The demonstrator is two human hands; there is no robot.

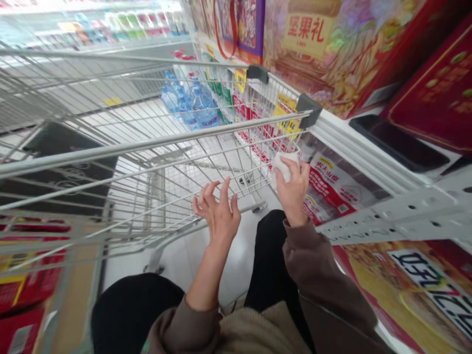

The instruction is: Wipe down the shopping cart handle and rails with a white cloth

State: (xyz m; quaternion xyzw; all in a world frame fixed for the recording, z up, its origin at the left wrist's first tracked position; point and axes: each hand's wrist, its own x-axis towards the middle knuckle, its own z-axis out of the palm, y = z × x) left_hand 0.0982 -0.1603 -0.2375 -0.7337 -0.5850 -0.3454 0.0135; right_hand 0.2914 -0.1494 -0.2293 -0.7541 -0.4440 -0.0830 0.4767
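Two knees [132,305] in black trousers are closest, bent, with a strip of shiny white floor [241,265] between them and the cart. Down on the right, a big yellow and red box [424,295] lies under the white shelf [416,204]. Just past the knees are the two hands, well apart. The left hand [220,214] has its fingers spread and curled, with nothing in its grip, right by the wire side of the shopping cart [206,132]; I cannot tell if it touches the wires. The right hand [293,187] is closed around a crumpled white cloth [277,167], next to the cart's corner on the shelf side. The cart's long top rail runs across above both hands and ends in a grey plastic corner [309,110], very close to the shelf's edge. To the left, red packs [35,265] and a dark board [47,169] show through the wires; I cannot tell if they are inside the cart. Clear packs with red labels [332,182] fill the space under the shelf, while a black flat thing [398,142] and gift boxes [332,46] sit on top. Beyond the cart, big blue water bottles [199,103] stand on the floor. Farthest away, blurry small bottles [136,22] line another shelf.
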